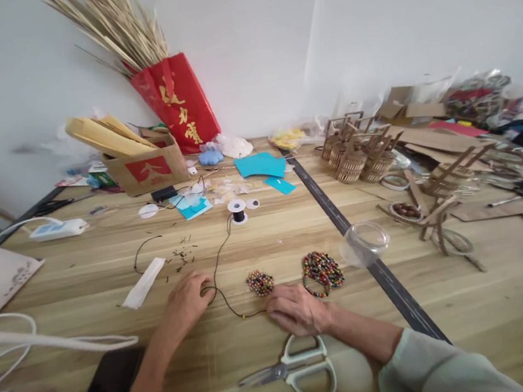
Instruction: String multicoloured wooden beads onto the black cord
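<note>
small bead pile (259, 282) lies just far-left of right hand (299, 309), pinching black cord (254, 314); left hand's (189, 298) grip i cannot tell.

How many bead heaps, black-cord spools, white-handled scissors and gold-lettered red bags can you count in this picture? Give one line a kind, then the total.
Bead heaps: 2
Black-cord spool: 1
White-handled scissors: 1
Gold-lettered red bag: 1
Total: 5
</note>
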